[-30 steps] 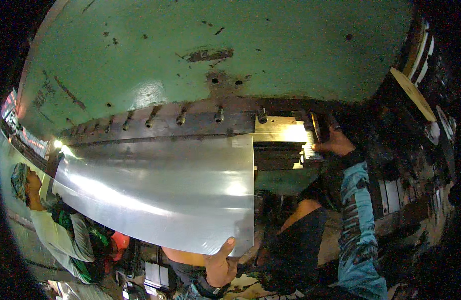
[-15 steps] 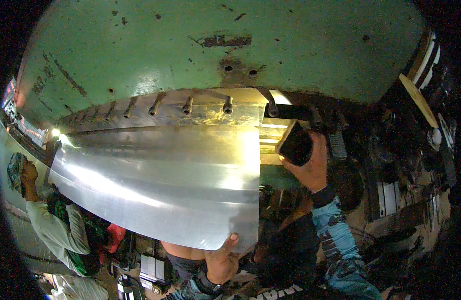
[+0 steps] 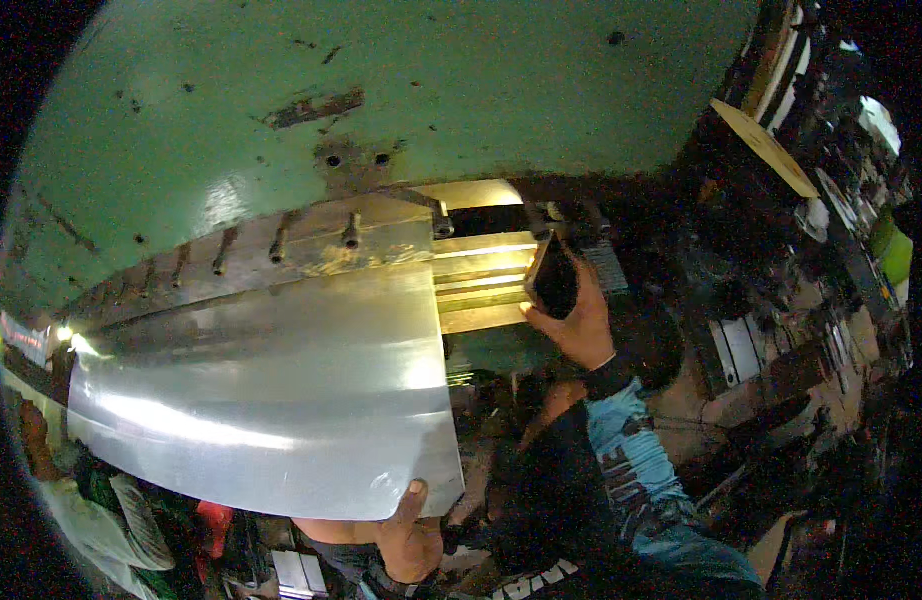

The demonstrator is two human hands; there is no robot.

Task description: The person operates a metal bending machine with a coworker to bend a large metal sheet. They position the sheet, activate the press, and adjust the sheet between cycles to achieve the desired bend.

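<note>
A large bright metal sheet (image 3: 271,400) lies under a row of bolts along the machine's lower edge. My left hand (image 3: 411,545) grips its near right corner, thumb on top and the fingers hidden beneath. In my right hand (image 3: 586,325) is a dark smartphone (image 3: 555,280), held on edge just right of the sheet. Yellow light falls from it onto grooved metal bars (image 3: 486,285) beyond the sheet's right edge.
A large green machine panel (image 3: 211,110) with scratches and bolt holes overhangs the work. At the left a co-worker (image 3: 91,520) in a light sleeve stands beside the sheet's far end. A wooden strip (image 3: 766,150) leans at upper right, above dark clutter.
The view has turned, so the sheet and machine sit further left and tilt. The phone now shows more edge-on, angled toward the bars. My left hand keeps its hold on the sheet.
</note>
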